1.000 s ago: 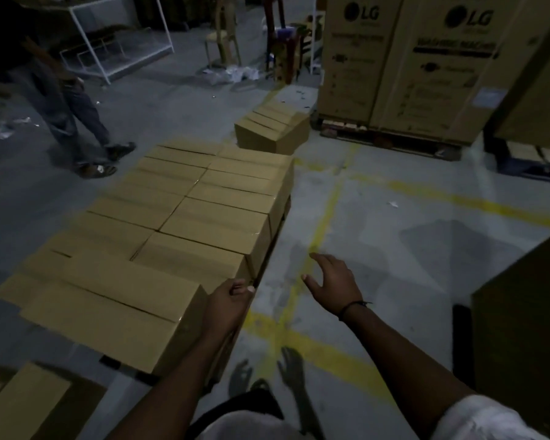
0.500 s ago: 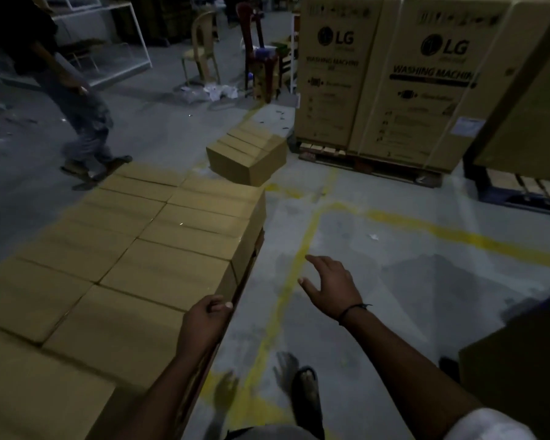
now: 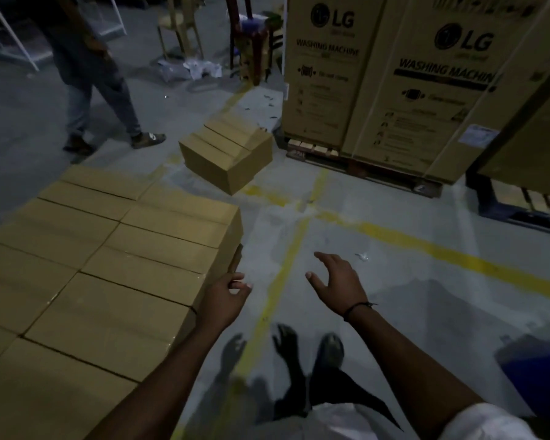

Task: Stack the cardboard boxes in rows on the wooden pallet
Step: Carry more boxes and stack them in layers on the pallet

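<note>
Beyond the packed 2-row stack [image 3: 108, 265], spare boxes [image 3: 226, 157] await stacking; left hand [image 3: 226, 292], right hand [image 3: 338, 282] empty, fingers [image 3: 324, 258] loose.

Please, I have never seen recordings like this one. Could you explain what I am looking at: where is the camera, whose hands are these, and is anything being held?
There is no machine here. The camera sits on a person's head and looks forward and down, so both arms are that person's own. The left hand is beside the edge of the stacked cardboard boxes, fingers loosely curled, holding nothing. The right hand is spread open above the floor, also empty. Further ahead, a small group of boxes lies on the floor, tall washing machine cartons stand at the right, and another person is at the upper left.
</note>
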